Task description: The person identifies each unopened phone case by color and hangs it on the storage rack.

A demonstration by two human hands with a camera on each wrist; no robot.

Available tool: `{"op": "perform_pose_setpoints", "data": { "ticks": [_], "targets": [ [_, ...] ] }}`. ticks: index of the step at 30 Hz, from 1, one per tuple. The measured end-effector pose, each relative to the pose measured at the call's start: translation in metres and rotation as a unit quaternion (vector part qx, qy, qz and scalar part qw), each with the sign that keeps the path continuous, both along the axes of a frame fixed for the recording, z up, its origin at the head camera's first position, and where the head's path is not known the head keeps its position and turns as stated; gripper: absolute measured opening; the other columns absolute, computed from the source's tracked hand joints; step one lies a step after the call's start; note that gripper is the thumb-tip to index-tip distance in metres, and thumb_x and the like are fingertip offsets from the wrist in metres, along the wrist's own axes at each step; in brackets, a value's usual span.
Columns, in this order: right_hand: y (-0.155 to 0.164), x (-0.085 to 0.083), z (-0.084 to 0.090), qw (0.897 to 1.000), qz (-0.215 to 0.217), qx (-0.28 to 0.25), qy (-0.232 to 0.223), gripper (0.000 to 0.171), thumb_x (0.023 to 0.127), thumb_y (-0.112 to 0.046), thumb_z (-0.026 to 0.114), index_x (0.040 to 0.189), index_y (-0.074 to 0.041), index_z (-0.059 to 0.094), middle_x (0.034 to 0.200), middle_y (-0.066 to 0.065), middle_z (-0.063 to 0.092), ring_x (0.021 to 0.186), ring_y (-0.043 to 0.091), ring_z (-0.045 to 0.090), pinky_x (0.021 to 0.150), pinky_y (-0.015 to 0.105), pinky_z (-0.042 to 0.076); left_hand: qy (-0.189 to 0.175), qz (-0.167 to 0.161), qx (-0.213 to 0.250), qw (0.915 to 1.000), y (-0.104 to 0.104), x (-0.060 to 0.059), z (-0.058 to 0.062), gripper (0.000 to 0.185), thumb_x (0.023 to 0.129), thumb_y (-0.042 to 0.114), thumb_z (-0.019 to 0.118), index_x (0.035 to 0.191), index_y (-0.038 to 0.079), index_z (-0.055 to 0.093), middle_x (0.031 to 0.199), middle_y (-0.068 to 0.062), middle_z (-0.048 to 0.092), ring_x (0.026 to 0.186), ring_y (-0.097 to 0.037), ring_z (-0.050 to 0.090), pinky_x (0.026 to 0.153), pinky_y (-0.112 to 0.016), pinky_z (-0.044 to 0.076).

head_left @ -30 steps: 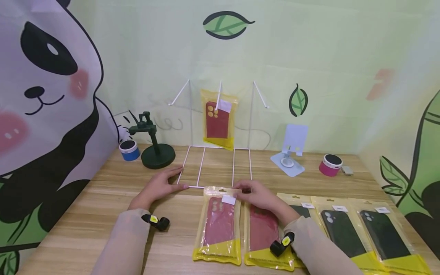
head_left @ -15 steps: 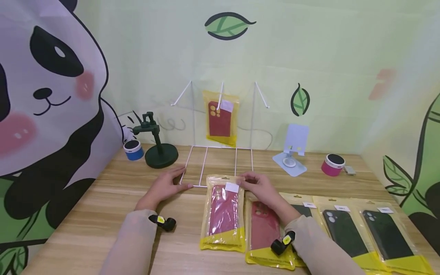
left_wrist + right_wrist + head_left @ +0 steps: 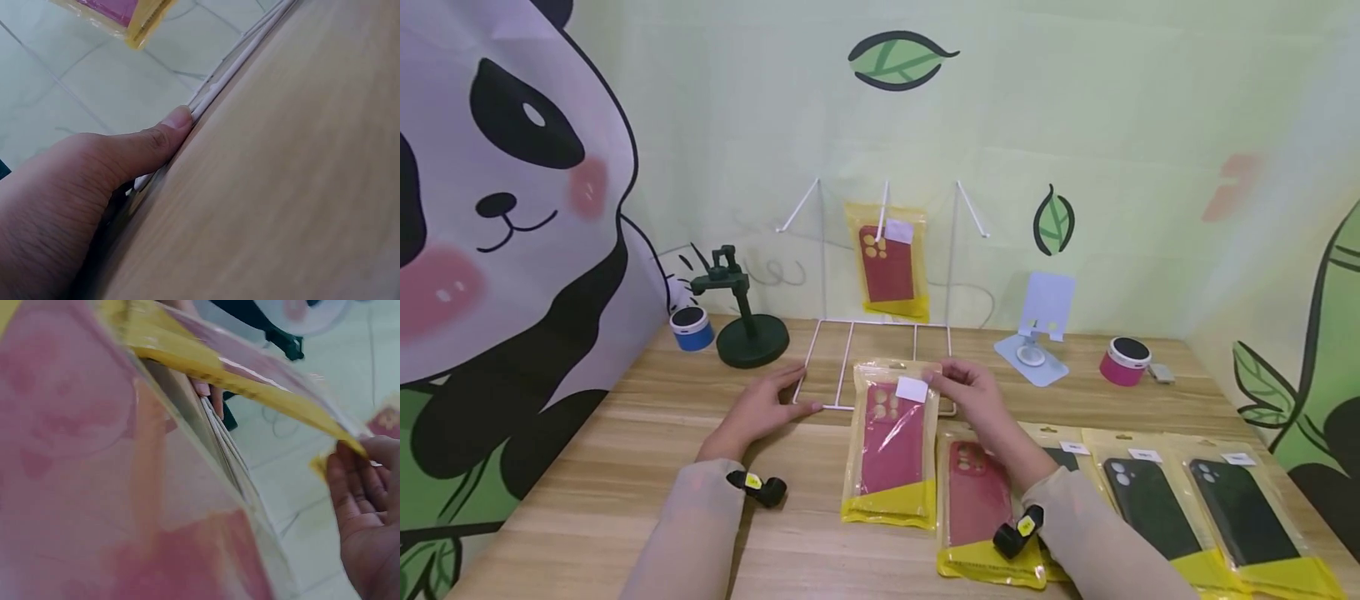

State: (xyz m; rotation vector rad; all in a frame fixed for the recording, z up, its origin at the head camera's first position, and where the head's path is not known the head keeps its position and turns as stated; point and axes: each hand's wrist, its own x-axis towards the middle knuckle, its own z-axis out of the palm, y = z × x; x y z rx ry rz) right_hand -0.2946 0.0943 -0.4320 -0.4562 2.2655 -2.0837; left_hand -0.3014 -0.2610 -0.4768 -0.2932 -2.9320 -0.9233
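The red phone case packet [image 3: 892,442] hangs from your right hand [image 3: 973,398], pinched at its top right corner. From that pinch the packet runs down and toward you, its long axis near upright and tilted slightly, its yellow lower band [image 3: 887,505] just above or resting on the bench [image 3: 587,467]; the views do not settle which. It is a clear sleeve with yellow header and footer, a white label [image 3: 912,388] near the top, and a red case with camera cut-outs inside.

Your right fingers are closed on the header edge; the right wrist view confirms the thumb side at the yellow strip [image 3: 250,369]. Your left hand [image 3: 760,408] lies flat, its fingers relaxed, thumb tip pressing the front rail of the white wire rack [image 3: 831,367]. The right hand is the nearer to the packet; the left is beside it, apart.

Beyond the fingers, a matching packet [image 3: 891,262] hangs on the rack's middle hook. More packets [image 3: 1157,508] lie to the right of your right forearm.
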Motion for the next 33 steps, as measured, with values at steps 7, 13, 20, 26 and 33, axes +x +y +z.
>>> {"op": "perform_pose_setpoints", "data": {
  "ticks": [7,13,20,26,33],
  "targets": [
    [-0.013,0.018,0.047,0.998,0.006,-0.017,0.066,0.022,0.091,-0.023,0.076,0.101,-0.004,0.072,0.086,-0.001,0.070,0.085,0.015,0.061,0.082,0.027,0.054,0.012,-0.009,-0.001,0.9999,-0.002,-0.004,-0.002,0.086,0.083,0.065,0.072,0.150,0.016,0.050,0.156,-0.006,0.044,0.145,-0.031,0.037,0.117,-0.055,0.029],
    [-0.027,0.024,0.099,0.986,-0.010,-0.034,0.164,0.020,0.091,-0.022,0.077,0.101,-0.005,0.075,0.082,0.001,0.070,0.076,0.015,0.059,0.069,0.026,0.050,0.031,-0.016,0.001,0.9994,-0.006,-0.006,-0.004,0.083,0.083,0.062,0.073,0.148,0.015,0.053,0.153,-0.006,0.048,0.143,-0.030,0.040,0.117,-0.053,0.031],
    [-0.040,0.025,0.146,0.976,-0.051,-0.083,0.195,0.019,0.090,-0.023,0.078,0.101,-0.007,0.076,0.084,0.001,0.072,0.075,0.016,0.058,0.066,0.025,0.048,0.018,-0.012,0.008,0.9997,-0.007,-0.005,-0.003,0.084,0.082,0.063,0.073,0.149,0.016,0.052,0.154,-0.006,0.046,0.144,-0.031,0.038,0.117,-0.054,0.030],
    [-0.051,0.018,0.164,0.968,-0.091,-0.131,0.195,0.021,0.087,-0.023,0.081,0.098,-0.006,0.077,0.082,0.005,0.070,0.076,0.019,0.060,0.071,0.027,0.051,0.021,-0.009,0.007,0.9997,-0.008,-0.004,0.000,0.083,0.083,0.062,0.074,0.148,0.016,0.052,0.153,-0.006,0.047,0.144,-0.030,0.039,0.117,-0.053,0.030],
    [-0.056,0.004,0.170,0.967,-0.132,-0.091,0.199,0.025,0.088,-0.028,0.081,0.101,-0.007,0.077,0.088,0.007,0.072,0.082,0.020,0.062,0.073,0.028,0.051,0.018,-0.014,0.003,0.9997,-0.008,-0.004,-0.001,0.085,0.082,0.064,0.073,0.149,0.016,0.052,0.154,-0.005,0.047,0.144,-0.029,0.038,0.118,-0.051,0.030]
  ]
}}
